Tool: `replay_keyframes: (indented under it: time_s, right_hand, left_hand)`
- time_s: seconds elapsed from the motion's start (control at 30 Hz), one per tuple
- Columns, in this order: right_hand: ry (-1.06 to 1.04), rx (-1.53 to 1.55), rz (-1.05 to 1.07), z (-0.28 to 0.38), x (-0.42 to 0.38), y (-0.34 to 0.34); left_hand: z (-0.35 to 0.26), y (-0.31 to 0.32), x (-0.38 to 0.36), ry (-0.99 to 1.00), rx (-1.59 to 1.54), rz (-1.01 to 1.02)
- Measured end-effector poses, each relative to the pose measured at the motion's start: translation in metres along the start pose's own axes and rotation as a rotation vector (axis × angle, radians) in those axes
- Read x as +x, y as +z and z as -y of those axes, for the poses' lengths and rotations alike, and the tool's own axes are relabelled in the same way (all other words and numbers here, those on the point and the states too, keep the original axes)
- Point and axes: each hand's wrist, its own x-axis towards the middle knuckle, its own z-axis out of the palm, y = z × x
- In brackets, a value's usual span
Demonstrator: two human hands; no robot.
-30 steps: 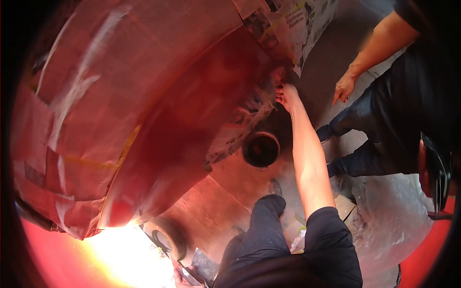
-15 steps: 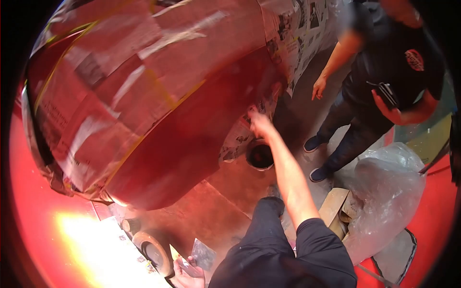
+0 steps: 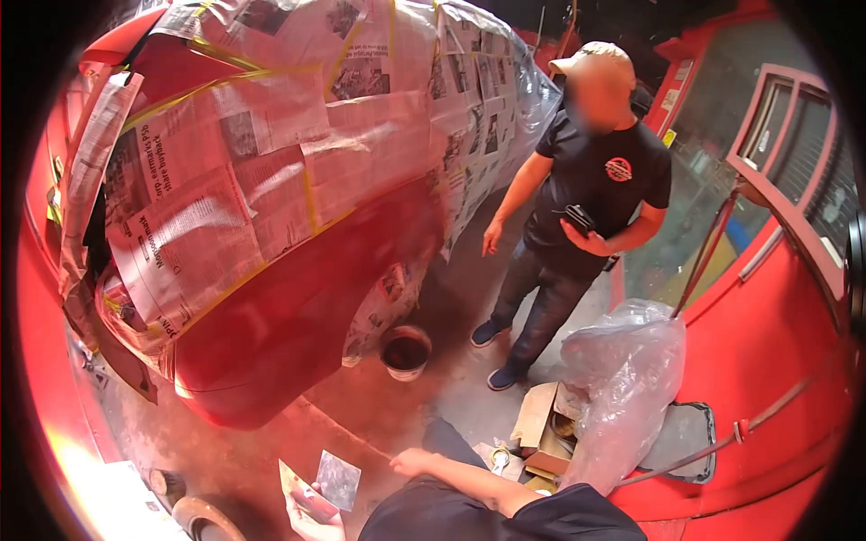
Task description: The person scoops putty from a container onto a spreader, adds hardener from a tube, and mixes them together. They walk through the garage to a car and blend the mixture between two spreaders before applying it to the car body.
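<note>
My left hand is low at the bottom edge, its fingers closed on thin flat pieces. One is a grey square sheet; the other is a tan, partly shiny plate. Their exact kind I cannot make out. Over my dark trousers, my right hand is loosely closed, and nothing shows in it. In front of both hands curves the glossy red body panel of a vehicle, which is masked above with newspaper and yellow tape. Neither hand touches the panel.
A person in a black shirt stands right of the vehicle, holding a dark object. A bucket stands by the panel. Clear plastic sheeting and an open cardboard box lie at right. A bright lamp glow fills the lower left.
My right hand has drawn back from the red panel toward my body. The view has shifted, showing more of the other person and the room. My left hand still holds the flat pieces.
</note>
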Motion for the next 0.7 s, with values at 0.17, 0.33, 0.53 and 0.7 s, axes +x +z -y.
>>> replay_keyframes:
  time_s: [0.17,0.33,0.53,0.7]
  right_hand:
    - [0.229,0.332,-0.237,-0.041,-0.044,-0.011]
    - [0.233,0.381,-0.289,-0.043,-0.043,-0.016]
    - [0.173,0.048,-0.157,-0.041,-0.014,-0.011]
    - [0.193,0.098,-0.181,-0.044,-0.003,-0.009]
  left_hand:
    - [-0.001,0.002,0.008,-0.046,0.005,0.052]
    - [0.003,0.016,-0.003,-0.015,0.055,0.020]
    - [0.003,0.020,-0.006,-0.072,0.058,-0.158]
    - [0.003,0.022,-0.003,-0.064,0.060,-0.138]
